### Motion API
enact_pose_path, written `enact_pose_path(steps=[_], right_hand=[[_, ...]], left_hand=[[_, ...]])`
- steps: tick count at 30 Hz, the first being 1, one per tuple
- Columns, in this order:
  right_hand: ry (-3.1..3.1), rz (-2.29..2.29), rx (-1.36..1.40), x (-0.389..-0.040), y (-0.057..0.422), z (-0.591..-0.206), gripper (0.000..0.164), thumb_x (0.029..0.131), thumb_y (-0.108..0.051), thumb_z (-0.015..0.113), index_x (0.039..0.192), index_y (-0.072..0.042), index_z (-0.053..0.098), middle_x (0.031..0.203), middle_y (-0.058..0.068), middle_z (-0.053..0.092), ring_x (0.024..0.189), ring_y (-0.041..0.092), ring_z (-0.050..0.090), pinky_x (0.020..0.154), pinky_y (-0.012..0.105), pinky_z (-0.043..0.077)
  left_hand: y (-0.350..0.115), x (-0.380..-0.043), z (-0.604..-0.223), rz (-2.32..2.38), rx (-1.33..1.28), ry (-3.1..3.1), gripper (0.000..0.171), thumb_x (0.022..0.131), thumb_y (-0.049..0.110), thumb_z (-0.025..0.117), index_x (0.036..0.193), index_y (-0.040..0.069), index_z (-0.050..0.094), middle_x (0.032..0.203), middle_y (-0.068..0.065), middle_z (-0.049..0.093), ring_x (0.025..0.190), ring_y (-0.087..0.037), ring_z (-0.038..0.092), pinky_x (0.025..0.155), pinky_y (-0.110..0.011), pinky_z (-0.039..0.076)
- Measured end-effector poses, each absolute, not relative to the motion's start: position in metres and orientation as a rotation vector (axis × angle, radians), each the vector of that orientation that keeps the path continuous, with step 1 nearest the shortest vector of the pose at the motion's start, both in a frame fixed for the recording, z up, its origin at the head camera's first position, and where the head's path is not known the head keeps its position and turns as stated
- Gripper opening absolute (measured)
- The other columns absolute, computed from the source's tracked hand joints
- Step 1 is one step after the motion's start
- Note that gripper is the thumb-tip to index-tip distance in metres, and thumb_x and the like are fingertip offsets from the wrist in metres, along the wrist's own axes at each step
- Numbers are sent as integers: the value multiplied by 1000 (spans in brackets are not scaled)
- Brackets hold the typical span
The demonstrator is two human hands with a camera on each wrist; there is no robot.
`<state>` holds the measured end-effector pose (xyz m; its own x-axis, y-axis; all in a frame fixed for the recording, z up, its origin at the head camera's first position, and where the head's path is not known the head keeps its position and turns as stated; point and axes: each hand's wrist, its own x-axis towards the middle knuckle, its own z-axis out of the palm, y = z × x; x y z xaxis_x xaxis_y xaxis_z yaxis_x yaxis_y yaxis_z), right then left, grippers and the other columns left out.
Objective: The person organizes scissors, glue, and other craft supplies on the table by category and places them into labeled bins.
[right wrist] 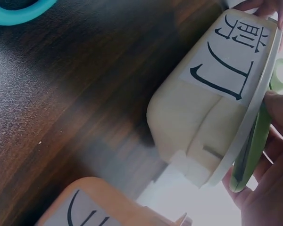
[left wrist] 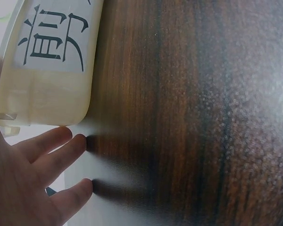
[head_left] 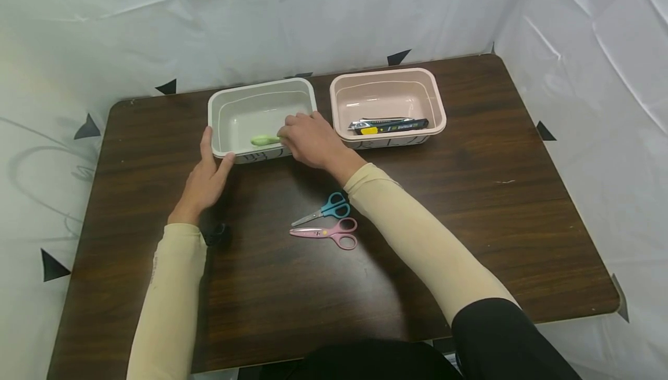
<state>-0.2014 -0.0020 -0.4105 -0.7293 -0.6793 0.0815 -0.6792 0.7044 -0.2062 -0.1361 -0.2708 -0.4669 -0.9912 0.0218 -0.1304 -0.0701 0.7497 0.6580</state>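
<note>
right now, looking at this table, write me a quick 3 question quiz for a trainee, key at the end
1. Which holds the green tool at the grey box?
a) the left hand
b) the right hand
c) neither

2. True or false: the pink scissors lie inside the grey box.

3. Fill in the colour: the black utility knife with a yellow part lies in the ____ box.

Key:
1. b
2. False; they lie on the table.
3. Pink; it lies in the pink box.
</note>
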Motion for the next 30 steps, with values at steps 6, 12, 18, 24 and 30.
enact_pose_path(steps=[6,12,18,24,30], right_hand=[[2850,-403,-1109,-204,-3,-412,29,98,-23,50,122,-21,67,107,-4,66,100,14,57,88,38,40],[2822,-425,-1098,-206,-2,-412,30,99,-23,50,123,-20,66,115,-3,67,107,14,58,95,40,39],[2820,-440,-1105,-207,-1,-415,30,99,-21,48,123,-20,66,117,-3,67,110,13,58,99,42,37],[2831,-441,-1128,-207,0,-416,28,98,-21,48,120,-19,67,113,-3,68,106,14,58,100,42,37],[2860,-443,-1166,-205,6,-416,27,98,-22,49,118,-18,67,112,-2,66,110,17,55,109,42,27]], left_hand=[[-271,-135,-466,1067,-39,2812,77,94,63,33,146,46,-21,147,-33,29,123,-53,41,96,-68,29],[-271,-136,-467,1068,-34,2815,77,94,63,34,146,45,-21,148,-31,29,123,-52,41,96,-67,29],[-271,-136,-466,1067,-43,2808,77,94,63,34,146,46,-21,149,-32,27,125,-53,39,97,-68,28],[-271,-137,-467,1065,-51,2804,77,94,64,34,145,46,-21,149,-31,26,126,-53,38,98,-68,27],[-271,-137,-467,1066,-40,2809,77,94,64,33,146,46,-21,148,-32,28,125,-53,40,97,-68,28]])
